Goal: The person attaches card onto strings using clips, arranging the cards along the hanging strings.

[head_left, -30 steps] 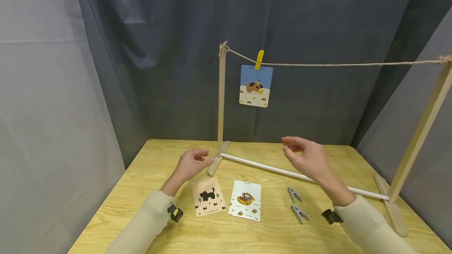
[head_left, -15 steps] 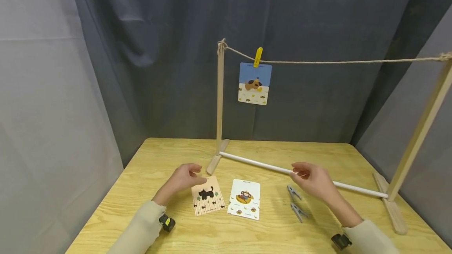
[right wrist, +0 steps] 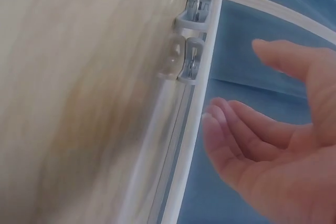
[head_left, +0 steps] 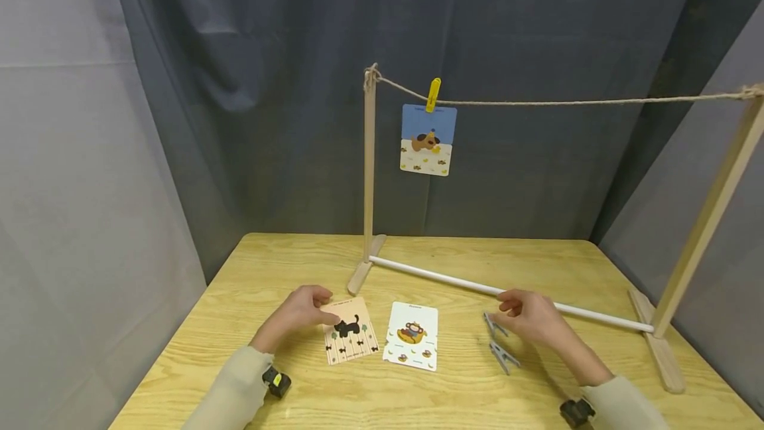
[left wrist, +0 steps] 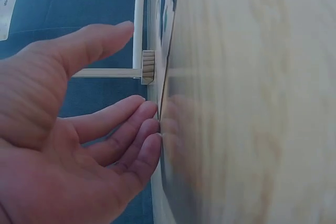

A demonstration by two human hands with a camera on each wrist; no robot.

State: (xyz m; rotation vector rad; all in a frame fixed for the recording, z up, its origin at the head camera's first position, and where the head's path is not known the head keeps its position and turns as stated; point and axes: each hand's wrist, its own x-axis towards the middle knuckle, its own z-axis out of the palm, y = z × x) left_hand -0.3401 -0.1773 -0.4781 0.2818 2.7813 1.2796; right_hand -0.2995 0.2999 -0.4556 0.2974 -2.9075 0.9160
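Note:
My left hand (head_left: 298, 310) is low at the left edge of the black-cat card (head_left: 352, 337), thumb over the card and fingertips right at its edge in the left wrist view. Thumb and fingers are apart, with nothing between them. My right hand (head_left: 528, 316) hovers just beside the farther grey clothespin (head_left: 494, 325); in the right wrist view its thumb and fingers are spread with a gap. A second grey clothespin (head_left: 504, 357) lies nearer. The white monkey card (head_left: 410, 337) lies flat between the hands.
A wooden stand with posts (head_left: 369, 171) carries a string (head_left: 537, 103). From it hangs a dog card (head_left: 426, 141) under a yellow clothespin (head_left: 433, 95). A white rod (head_left: 442, 277) joins the stand's feet across the table (head_left: 286, 264).
Both hands have come down toward the table: the left to the black-cat card's edge, the right to the grey clothespins. Cards and clothespins stay where they were.

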